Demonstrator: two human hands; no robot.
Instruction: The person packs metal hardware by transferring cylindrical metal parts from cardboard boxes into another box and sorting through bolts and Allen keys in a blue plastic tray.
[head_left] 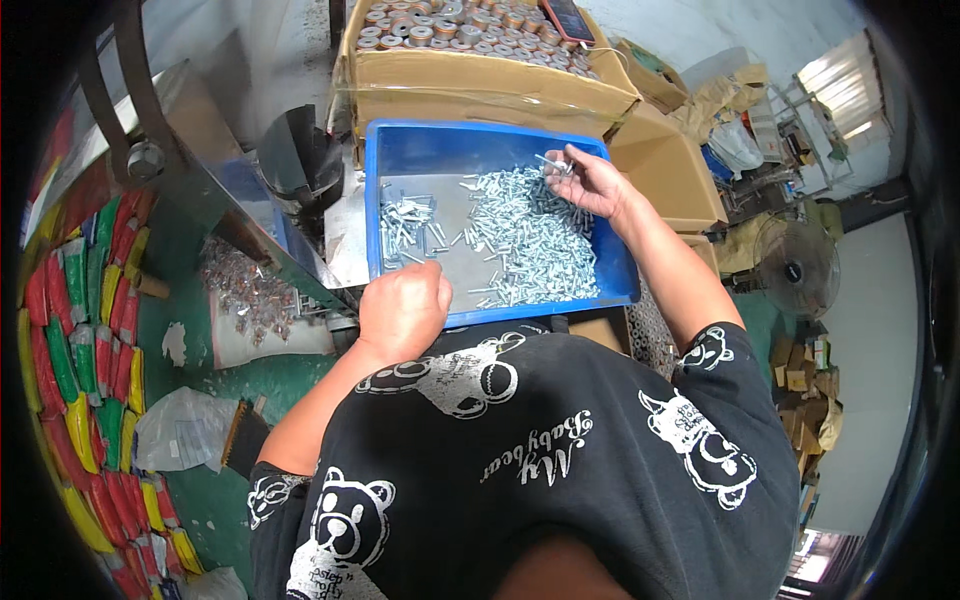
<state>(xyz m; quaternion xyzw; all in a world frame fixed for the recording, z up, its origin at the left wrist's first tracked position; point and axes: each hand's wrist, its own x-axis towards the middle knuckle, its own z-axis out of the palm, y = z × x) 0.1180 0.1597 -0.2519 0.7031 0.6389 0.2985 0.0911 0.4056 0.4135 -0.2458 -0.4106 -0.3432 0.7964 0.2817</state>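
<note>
A blue plastic bin point(620, 262) lies in front of me with many small silver bolts point(535, 245) heaped over its right half. A smaller pile of the same bolts point(408, 222) is at its left side, with bare grey bottom between the two. My right hand point(587, 182) is raised at the bin's far right corner, palm turned up, with a few bolts point(557, 165) held between thumb and fingers. My left hand point(405, 308) is closed in a fist over the near left rim, close to the small pile. Its fingers face away, so what they hold is hidden.
Behind the bin stands a cardboard box point(480, 85) full of round metal parts, a phone point(568, 20) on its edge. Another open carton point(665, 165) is at the right, a fan point(797, 270) beyond. Metal machinery point(190, 160) rises on the left, near stacked colourful bundles point(85, 340).
</note>
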